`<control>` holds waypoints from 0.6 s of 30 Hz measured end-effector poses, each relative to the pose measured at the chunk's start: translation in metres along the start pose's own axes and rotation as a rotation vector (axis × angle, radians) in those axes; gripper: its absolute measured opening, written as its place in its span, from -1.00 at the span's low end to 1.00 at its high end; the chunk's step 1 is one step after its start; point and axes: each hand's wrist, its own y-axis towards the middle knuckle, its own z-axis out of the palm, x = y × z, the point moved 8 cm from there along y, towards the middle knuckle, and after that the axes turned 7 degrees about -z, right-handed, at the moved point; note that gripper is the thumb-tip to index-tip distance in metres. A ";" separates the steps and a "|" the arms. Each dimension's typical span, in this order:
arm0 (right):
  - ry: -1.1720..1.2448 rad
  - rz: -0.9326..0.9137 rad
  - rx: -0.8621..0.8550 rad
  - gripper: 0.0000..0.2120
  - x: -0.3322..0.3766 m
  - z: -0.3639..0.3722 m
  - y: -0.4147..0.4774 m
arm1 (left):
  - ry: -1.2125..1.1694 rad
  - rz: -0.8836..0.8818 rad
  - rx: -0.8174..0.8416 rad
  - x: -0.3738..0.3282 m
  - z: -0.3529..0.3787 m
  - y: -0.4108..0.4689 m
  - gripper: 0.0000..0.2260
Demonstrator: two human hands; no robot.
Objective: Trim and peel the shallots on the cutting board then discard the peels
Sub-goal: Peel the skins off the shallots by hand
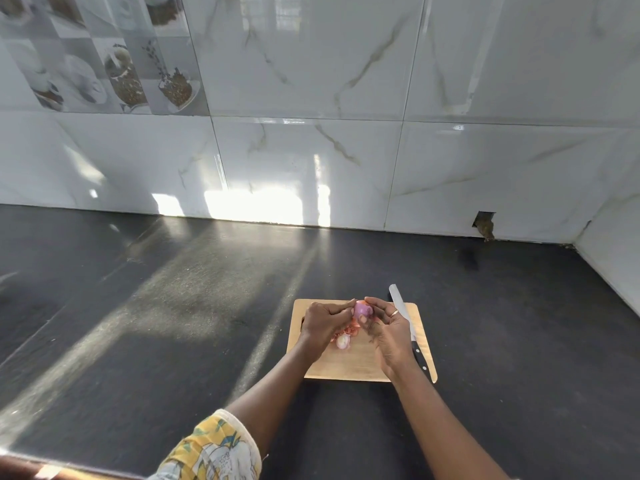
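A wooden cutting board (356, 362) lies on the dark counter. Above its far half both hands hold a purple shallot (362, 310). My right hand (384, 327) grips the shallot, thumb on its front. My left hand (323, 322) pinches at the shallot's left side, where a bit of orange skin shows. A pale peeled shallot (343, 341) lies on the board below my left hand, next to a small heap of reddish peels (351, 330). A knife (407, 323) with a black handle rests along the board's right edge, blade pointing away.
The black counter (173, 306) runs left and toward the white tiled wall (311, 150). A side wall closes the right corner (609, 265). A small hole (484, 225) sits in the wall at counter level.
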 end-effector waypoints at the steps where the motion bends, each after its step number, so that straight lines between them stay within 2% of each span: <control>1: 0.001 -0.001 0.001 -0.70 0.001 0.000 0.000 | 0.000 0.001 -0.001 0.000 0.000 0.000 -0.83; 11: 0.014 0.002 -0.008 -0.71 0.001 -0.002 0.000 | 0.090 0.078 -0.014 -0.013 0.000 -0.005 -0.79; 14: 0.024 -0.001 -0.011 -0.72 0.000 -0.003 0.000 | 0.055 0.077 -0.053 -0.013 -0.003 -0.007 -0.83; 18: 0.016 0.000 -0.014 -0.69 0.002 -0.004 -0.002 | 0.150 0.148 -0.003 -0.015 0.002 -0.009 -0.84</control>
